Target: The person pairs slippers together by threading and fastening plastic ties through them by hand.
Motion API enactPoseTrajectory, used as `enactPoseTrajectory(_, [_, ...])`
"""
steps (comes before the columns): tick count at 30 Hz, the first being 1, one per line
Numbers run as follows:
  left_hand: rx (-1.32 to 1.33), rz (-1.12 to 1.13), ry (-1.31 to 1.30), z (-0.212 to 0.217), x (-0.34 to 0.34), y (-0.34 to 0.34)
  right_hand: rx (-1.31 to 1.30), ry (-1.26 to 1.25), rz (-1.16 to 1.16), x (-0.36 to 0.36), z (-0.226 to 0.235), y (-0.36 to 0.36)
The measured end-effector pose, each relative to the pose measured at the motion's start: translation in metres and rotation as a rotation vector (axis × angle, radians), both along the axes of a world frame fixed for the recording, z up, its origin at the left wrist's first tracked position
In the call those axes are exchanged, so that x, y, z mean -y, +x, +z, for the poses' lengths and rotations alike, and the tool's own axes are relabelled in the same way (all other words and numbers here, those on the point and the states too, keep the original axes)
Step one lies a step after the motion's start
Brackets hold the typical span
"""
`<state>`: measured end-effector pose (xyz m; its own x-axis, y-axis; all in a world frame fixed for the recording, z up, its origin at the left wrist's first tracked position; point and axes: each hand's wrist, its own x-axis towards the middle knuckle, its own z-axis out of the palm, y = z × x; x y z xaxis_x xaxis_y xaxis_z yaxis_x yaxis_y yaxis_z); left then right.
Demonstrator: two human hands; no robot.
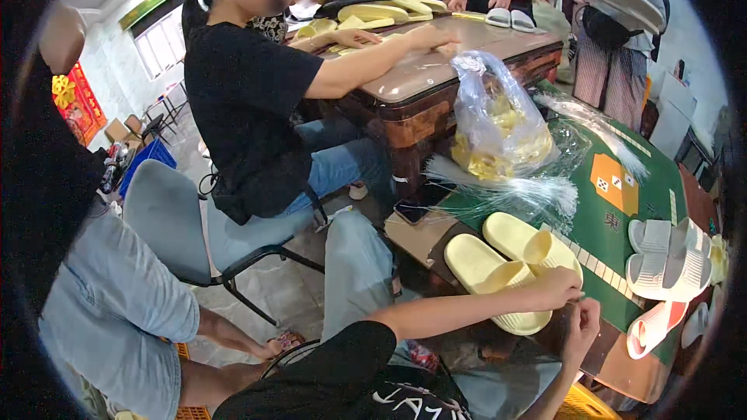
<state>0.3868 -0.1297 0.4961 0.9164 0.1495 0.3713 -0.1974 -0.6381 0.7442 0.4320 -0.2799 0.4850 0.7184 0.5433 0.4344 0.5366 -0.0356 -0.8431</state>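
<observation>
A pair of pale yellow slippers (475, 260) lies on the green-topped table beside me, toes toward my hands. My left hand (559, 288) is closed in a pinch just over the toe end of the slippers. Close by, my right hand (583, 328) is closed too, its fingertips near those of the left. Whatever sits between the fingers is too small to make out. Beyond the slippers, bundles of clear thin plastic strands (517, 196) spread over the tabletop. A clear plastic bag (504, 113) with yellow contents stands behind them.
White ridged slippers (671, 258) and a red-and-white slipper (656, 329) lie at the table's right. Opposite, people work round a brown table (420, 70) piled with yellow slippers (373, 12). A grey chair (167, 218) and a standing person are at left. A phone (411, 211) rests near the table corner.
</observation>
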Motion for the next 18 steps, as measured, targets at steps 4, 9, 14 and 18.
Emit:
enactPoseTrajectory(4, [0.094,0.119,-0.22,0.008,-0.008,-0.003,-0.294,0.282,-0.023,-0.01,-0.019,0.0])
enactPoseTrajectory(9, [0.154,0.153,-0.321,0.016,-0.012,-0.002,-0.592,0.378,0.041,-0.032,-0.021,-0.009])
enactPoseTrajectory(14, [0.127,0.089,-0.319,0.012,-0.015,-0.001,-0.581,0.304,0.081,-0.034,-0.028,-0.007])
enactPoseTrajectory(18, [0.038,0.123,-0.215,0.008,-0.017,-0.003,-0.575,0.297,0.091,-0.034,-0.026,-0.013])
